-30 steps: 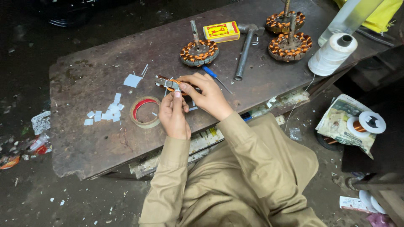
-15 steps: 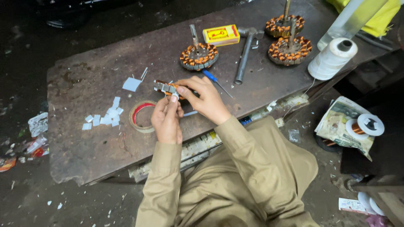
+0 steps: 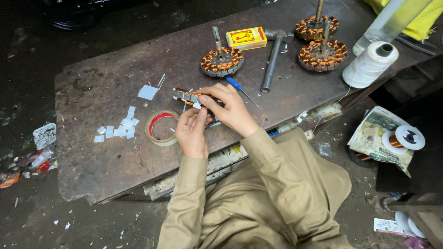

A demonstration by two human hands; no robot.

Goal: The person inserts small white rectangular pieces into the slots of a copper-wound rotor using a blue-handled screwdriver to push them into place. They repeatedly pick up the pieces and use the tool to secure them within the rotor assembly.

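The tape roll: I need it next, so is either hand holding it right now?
No, the tape roll lies flat on the bench beside the left hand, untouched by either hand.

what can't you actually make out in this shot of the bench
- Head view: the small copper-wound metal part is half covered by the right hand; its near end is hidden.
- The left hand pinches a tiny white slip, too small to identify.
- The clear bottle is cut off by the top edge.
- The scattered white paper squares are too small to show any detail.
- Each hand's grip underneath is hidden by the fingers.
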